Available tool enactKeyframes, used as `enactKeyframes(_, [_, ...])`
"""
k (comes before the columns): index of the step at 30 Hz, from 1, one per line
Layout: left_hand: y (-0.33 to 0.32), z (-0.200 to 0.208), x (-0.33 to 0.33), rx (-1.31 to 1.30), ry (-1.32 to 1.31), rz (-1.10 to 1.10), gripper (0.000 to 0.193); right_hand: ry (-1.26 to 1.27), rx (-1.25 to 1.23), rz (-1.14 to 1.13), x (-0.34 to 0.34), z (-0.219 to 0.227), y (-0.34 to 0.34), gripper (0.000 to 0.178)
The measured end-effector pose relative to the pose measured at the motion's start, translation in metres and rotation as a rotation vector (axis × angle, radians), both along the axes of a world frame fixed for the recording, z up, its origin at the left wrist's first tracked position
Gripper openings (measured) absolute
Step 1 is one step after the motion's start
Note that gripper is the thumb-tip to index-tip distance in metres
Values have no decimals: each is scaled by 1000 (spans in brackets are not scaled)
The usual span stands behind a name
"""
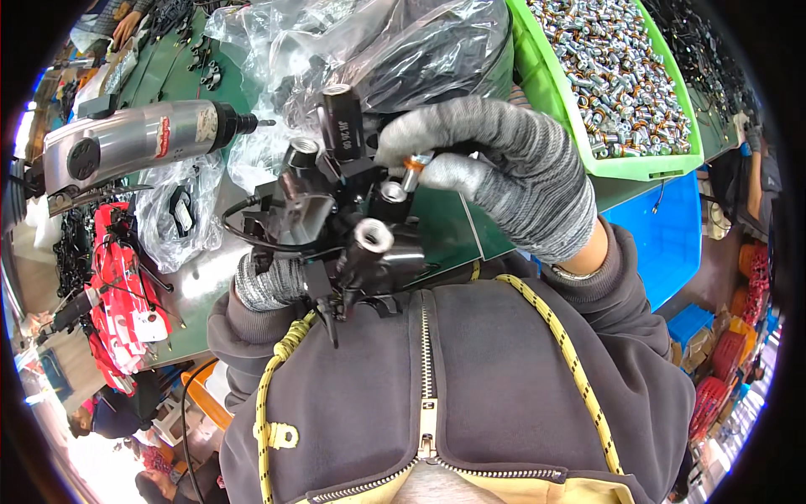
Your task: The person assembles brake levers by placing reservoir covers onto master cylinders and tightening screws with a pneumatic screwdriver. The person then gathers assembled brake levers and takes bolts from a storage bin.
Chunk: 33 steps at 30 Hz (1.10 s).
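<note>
My left hand (273, 281), in a grey knit glove, grips a bundle of black cylinder-and-lever assemblies (342, 130) from below, mostly hidden behind them. Several black cylinders in the bundle point upward, and silver metal shows in the mouths of some. My right hand (512, 168), gloved the same way, pinches a small silver metal fitting (411, 178) with an orange ring between thumb and forefinger. The fitting's lower end meets the mouth of one cylinder; how deep it sits I cannot tell. A thin black cable loops out on the bundle's left side.
A silver power screwdriver (180, 134) points in from the left. Clear plastic bags (437, 50) lie behind the bundle. At the far right, a green bin (642, 168) holds many similar fittings, above a blue bin (676, 239). Red packaging (122, 286) lies left; another person's hand (128, 28) shows far left.
</note>
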<state>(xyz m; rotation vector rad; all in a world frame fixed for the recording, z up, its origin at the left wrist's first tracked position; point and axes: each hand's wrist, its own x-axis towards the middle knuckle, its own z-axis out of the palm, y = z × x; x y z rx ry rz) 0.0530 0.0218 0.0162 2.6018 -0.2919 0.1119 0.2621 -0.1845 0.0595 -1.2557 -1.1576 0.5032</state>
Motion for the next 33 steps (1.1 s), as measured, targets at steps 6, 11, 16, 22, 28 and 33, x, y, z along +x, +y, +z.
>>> enactKeyframes(6, [0, -1, 4, 51, -9, -14, 46, -176, -60, 7, 1, 7, -7, 24])
enactKeyframes(11, [2, -8, 6, 63, -38, -26, 45, -377, -54, -26, 9, 16, -11, 22])
enactKeyframes(16, [-5, 3, 8, 173, 135, 47, 44, -592, -198, -181, -2, 28, -17, 29])
enactKeyframes(22, [-10, 6, 19, 54, 98, 6, 44, -602, -321, -287, -3, 27, -21, 27])
enactKeyframes(28, [-18, 28, 20, 37, 88, 63, 42, -191, -474, -258, -12, 20, -22, 19])
enactKeyframes(33, [-5, 6, 4, 425, -167, 30, 48, -351, -498, -323, -13, 17, -21, 28])
